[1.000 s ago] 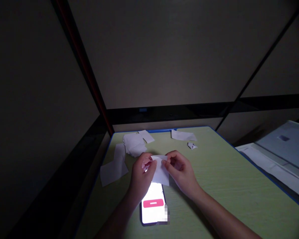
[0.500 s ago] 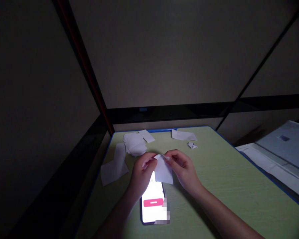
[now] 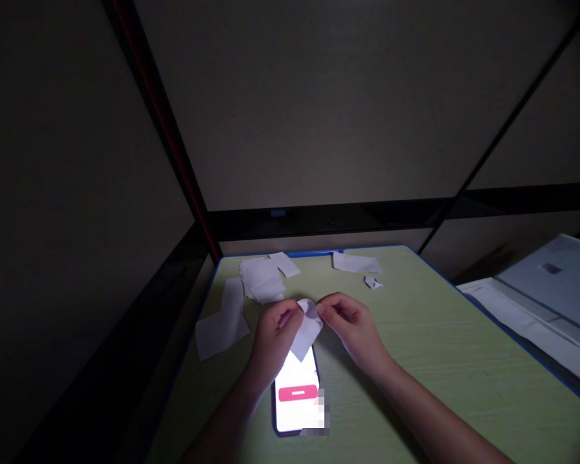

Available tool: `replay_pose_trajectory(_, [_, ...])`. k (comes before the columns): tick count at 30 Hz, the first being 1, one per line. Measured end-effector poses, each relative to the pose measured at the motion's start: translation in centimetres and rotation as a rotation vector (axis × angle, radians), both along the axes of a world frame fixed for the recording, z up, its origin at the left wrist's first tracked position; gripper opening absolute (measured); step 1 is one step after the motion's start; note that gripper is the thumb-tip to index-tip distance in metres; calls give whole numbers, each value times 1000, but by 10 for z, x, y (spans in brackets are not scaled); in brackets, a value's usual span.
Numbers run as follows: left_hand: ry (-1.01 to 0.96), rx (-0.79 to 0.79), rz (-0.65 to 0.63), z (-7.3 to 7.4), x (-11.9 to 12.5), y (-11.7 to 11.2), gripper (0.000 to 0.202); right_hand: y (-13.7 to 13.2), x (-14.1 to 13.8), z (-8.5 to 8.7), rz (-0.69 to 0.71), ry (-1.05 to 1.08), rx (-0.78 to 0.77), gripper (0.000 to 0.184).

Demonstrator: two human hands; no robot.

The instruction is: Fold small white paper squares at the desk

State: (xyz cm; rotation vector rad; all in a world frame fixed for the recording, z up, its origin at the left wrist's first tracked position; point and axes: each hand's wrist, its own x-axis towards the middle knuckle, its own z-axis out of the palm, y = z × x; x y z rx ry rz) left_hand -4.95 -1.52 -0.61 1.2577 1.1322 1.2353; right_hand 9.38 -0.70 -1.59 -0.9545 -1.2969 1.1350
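A small white sheet of paper (image 3: 307,336) hangs between my two hands, its top edge curled over and a corner pointing down. My left hand (image 3: 273,332) pinches its upper left edge between thumb and fingers. At the upper right edge, my right hand (image 3: 350,327) grips it with thumb and index finger. Beneath the sheet lies a lit phone (image 3: 294,412) with a red button on its white screen; the paper and left hand cover its top part.
On the green table (image 3: 444,361), a pile of white paper pieces (image 3: 260,277) lies at the back left, with loose sheets (image 3: 220,335) nearer. A paper strip (image 3: 357,263) and a small folded paper (image 3: 372,282) rest at the back right. A pale flat object (image 3: 555,277) stands beyond the right edge.
The sheet has turned so that its lower corner points down and left, and its top now curls over. My right hand has shifted slightly left; the left stays nearly in place.
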Motion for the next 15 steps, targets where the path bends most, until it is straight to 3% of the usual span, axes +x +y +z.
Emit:
replay_pose_trajectory(5, [-8, 6, 3, 0, 1, 1, 12, 1, -2, -1, 59, 81, -38, 17])
replay_pose_trajectory(10, [-106, -29, 29, -1, 0, 2, 23, 2, -1, -2, 98, 118, -46, 18])
replay_pose_trajectory(15, [-110, -118, -53, -4, -1, 3, 24, 2, 1, 3, 79, 95, -40, 20])
